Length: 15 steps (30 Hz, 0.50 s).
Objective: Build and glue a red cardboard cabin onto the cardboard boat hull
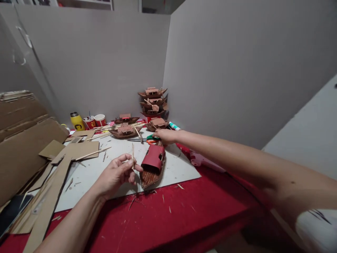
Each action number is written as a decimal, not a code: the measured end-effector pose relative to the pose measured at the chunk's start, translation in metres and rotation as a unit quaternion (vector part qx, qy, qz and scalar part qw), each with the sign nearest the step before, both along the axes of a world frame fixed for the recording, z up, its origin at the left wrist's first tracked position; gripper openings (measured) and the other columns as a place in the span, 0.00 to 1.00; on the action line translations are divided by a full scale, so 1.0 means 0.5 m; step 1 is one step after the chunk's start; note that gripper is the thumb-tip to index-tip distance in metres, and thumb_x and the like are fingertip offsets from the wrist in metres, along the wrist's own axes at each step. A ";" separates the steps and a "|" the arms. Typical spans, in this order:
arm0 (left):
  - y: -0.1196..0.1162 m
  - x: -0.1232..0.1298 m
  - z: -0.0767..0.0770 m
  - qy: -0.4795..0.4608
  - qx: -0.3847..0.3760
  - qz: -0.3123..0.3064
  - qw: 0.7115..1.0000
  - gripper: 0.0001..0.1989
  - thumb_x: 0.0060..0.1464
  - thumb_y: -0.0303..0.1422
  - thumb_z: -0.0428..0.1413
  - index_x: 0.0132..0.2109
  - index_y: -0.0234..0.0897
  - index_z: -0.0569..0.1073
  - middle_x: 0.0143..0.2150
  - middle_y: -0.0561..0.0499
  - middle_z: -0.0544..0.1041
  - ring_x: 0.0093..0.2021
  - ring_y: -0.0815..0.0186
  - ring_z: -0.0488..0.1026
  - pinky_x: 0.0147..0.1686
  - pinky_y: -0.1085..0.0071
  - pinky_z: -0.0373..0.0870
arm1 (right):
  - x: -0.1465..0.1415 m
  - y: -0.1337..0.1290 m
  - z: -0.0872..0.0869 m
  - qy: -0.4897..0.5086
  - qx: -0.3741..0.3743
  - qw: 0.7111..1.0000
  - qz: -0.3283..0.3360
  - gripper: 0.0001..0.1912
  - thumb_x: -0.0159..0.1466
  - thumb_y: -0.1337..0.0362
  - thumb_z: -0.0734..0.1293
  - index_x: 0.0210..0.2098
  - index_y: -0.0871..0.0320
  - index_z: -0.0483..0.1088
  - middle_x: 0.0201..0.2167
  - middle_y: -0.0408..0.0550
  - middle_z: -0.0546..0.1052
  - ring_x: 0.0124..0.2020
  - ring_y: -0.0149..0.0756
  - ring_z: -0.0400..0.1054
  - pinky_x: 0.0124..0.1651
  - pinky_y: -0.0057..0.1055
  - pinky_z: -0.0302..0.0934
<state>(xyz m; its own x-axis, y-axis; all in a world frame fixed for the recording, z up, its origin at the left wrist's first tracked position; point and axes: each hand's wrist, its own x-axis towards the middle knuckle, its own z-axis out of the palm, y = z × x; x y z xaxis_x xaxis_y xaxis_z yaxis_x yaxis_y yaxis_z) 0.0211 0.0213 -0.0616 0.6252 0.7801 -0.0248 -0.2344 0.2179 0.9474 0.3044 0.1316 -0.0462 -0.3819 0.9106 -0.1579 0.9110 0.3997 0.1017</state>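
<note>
At the far left of the red surface (205, 214), cardboard sheets (23, 147) lie in loose piles, kept aside from the white mat (179, 168) where the work is done. Over the mat the left hand (114, 174) pinches a thin wooden stick (133, 154) upright, fingers closed on its lower end, just beside the model boat (152, 165) with the red roof. Further right and farther away, the right hand (164, 136) is stretched to the scissors (147, 139); its fingers rest on the handles, but I cannot tell the grip. Behind it, finished boats (153, 102) stand stacked against the wall, out of the way.
</note>
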 end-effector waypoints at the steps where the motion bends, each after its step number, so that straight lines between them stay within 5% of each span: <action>1: 0.001 0.002 -0.004 0.002 -0.001 0.003 1.000 0.13 0.53 0.37 0.62 0.36 0.35 0.67 0.32 0.49 0.79 0.21 0.75 0.69 0.24 0.77 0.67 | 0.001 0.005 -0.002 -0.009 -0.001 1.000 -0.001 0.15 0.67 0.60 0.66 0.50 0.61 0.69 0.49 0.52 0.73 0.47 0.41 0.70 0.49 0.44 0.67; 7: 0.007 0.002 -0.013 0.008 -0.018 0.032 0.999 0.16 0.50 0.37 0.65 0.40 0.34 0.70 0.28 0.52 0.78 0.20 0.76 0.68 0.23 0.78 0.66 | 0.018 0.009 0.010 -0.041 -0.012 0.999 -0.024 0.15 0.67 0.60 0.66 0.51 0.60 0.69 0.50 0.52 0.72 0.48 0.41 0.70 0.49 0.44 0.67; 15: 0.016 -0.005 -0.012 0.009 -0.012 0.074 0.997 0.17 0.49 0.35 0.66 0.42 0.34 0.71 0.29 0.52 0.78 0.21 0.76 0.68 0.25 0.76 0.70 | 0.092 -0.035 0.034 -0.062 -0.061 0.986 -0.141 0.14 0.67 0.58 0.65 0.47 0.61 0.70 0.44 0.50 0.74 0.42 0.38 0.71 0.45 0.40 0.68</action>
<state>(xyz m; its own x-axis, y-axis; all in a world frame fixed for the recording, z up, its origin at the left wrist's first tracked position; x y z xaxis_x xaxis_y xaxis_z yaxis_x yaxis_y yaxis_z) 0.0184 0.0293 -0.0674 0.5032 0.8624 -0.0555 -0.2485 0.2059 0.9465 0.3504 0.1141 -0.0294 -0.0868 0.9491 -0.3027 0.9713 0.1482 0.1862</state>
